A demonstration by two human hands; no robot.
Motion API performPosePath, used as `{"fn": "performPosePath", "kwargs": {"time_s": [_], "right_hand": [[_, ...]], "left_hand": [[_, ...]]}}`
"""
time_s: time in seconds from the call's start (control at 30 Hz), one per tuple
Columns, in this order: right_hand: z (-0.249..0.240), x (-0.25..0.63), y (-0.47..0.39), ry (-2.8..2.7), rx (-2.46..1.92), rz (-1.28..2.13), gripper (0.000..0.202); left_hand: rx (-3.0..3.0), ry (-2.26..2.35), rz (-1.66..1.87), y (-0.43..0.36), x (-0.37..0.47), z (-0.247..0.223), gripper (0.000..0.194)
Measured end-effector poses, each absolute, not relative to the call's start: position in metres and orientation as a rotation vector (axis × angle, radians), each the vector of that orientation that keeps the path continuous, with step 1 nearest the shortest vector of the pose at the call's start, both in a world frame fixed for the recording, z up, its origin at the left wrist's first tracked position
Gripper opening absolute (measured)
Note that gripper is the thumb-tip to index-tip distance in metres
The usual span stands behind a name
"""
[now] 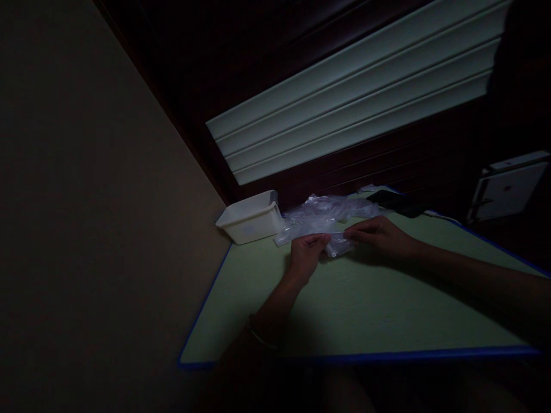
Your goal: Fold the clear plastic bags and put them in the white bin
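Between my two hands a small clear plastic bag [339,246] is stretched by its top edge, just above the table. My left hand [306,255] pinches one end of that edge, thumb on top. At the other end, the fingers of my right hand [379,234] are pressed together on the bag. Right behind lies a loose heap of clear plastic bags [318,209]. The room is dim, so whether anything is inside the held bag cannot be made out.
A white plastic bin [252,223] stands at the table's back left corner. The pale green table [370,310] has a blue edge. A dark flat object [396,202] lies at the back right, and a white-backed tablet-like device [510,189] is beyond the edge. A wall rises on the left.
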State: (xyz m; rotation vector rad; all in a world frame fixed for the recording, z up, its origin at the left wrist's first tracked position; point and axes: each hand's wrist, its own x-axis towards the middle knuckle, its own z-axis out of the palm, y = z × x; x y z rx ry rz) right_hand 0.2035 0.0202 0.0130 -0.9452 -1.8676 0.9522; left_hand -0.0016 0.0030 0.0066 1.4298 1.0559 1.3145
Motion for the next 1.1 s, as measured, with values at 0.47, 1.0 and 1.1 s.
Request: {"fn": "performPosePath", "kwargs": {"time_s": [0.47, 1.0, 1.1], "right_hand": [[0.013, 0.188, 0.009, -1.49, -0.926, 1.492, 0.045], [0.01, 0.196, 0.022, -1.487, -0.907, 1.353, 0.038], [0.014, 0.2, 0.023, -1.537, -0.917, 1.297, 0.039]], "left_hand": [[2.385, 1.163, 1.447, -0.01, -0.01, 0.013, 0.024], [2.237, 1.153, 1.495, -0.012, -0.005, 0.018, 0.032], [1.697, 1.104, 1.427, -0.005, -0.004, 0.014, 0.028]]}}
